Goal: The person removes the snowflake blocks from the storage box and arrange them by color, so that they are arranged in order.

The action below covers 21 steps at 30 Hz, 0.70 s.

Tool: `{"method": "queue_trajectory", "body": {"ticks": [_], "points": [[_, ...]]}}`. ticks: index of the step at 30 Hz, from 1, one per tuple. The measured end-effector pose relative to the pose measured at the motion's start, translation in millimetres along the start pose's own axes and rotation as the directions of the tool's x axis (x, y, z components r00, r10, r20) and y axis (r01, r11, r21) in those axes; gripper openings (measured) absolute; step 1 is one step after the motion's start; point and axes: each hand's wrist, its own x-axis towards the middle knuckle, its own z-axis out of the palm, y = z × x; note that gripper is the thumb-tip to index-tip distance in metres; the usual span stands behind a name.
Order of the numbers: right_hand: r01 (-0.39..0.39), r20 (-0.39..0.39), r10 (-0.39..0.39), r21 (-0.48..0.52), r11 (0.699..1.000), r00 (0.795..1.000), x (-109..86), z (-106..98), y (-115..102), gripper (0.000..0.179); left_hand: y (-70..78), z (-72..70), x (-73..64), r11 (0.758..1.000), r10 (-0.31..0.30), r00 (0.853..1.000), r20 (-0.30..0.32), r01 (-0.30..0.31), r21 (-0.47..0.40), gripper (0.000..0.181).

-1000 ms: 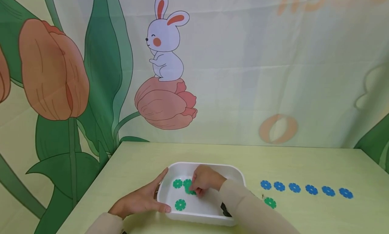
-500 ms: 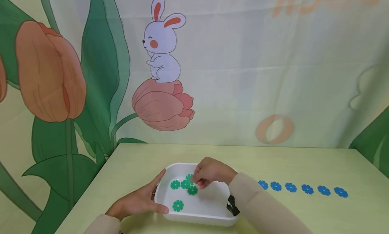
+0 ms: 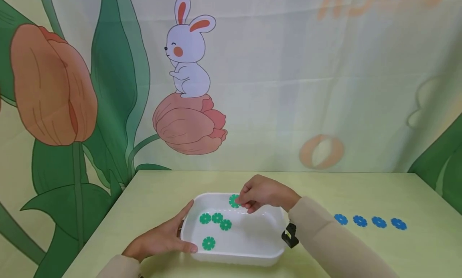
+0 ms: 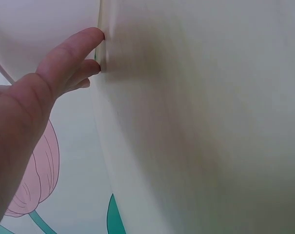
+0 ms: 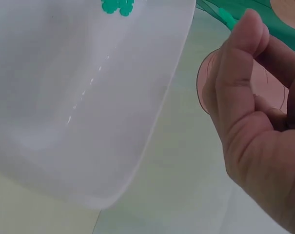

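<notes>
A person's right hand (image 3: 267, 191) pinches a flat, green, flower-shaped plastic disc (image 3: 234, 201) between thumb and fingertips, the disc raised off the floor of a white, rectangular tray with rounded corners (image 3: 249, 242) and overlapping its far wall in the head view. In the right wrist view the same disc shows only as a thin green edge at the fingertips; whether it sits inside the far rim or just past it cannot be told. The left hand (image 3: 164, 236) lies spread against the tray's left end, fingers fairly straight and thumb at the near left corner, touching the tray rather than curled round it. Four more green flower-shaped discs (image 3: 208, 243) lie flat inside the tray: three close together in the left half, and one apart near the front left. To the right of the tray, four blue flower-shaped discs (image 3: 379, 222) lie in a row on the pale yellow-green tabletop (image 3: 418, 254), beyond the beige right sleeve (image 3: 332, 238). A black device (image 3: 290, 235) is at the right wrist, beside the tray's right end. Behind the table hangs a pale backdrop (image 3: 267, 89) printed with a white rabbit (image 3: 187, 61) seated on a pink tulip (image 3: 189, 127).
</notes>
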Motion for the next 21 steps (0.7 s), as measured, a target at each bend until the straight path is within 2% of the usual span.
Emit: {"method": "queue_trajectory", "body": {"ticks": [21], "points": [[0.045,-0.026,-0.044,0.035,0.998,0.999,-33.7,-44.1,25.3,0.013,-1.1,-0.1,0.9,1.0,-0.003,1.0,0.012,0.003,0.003,0.118]]}}
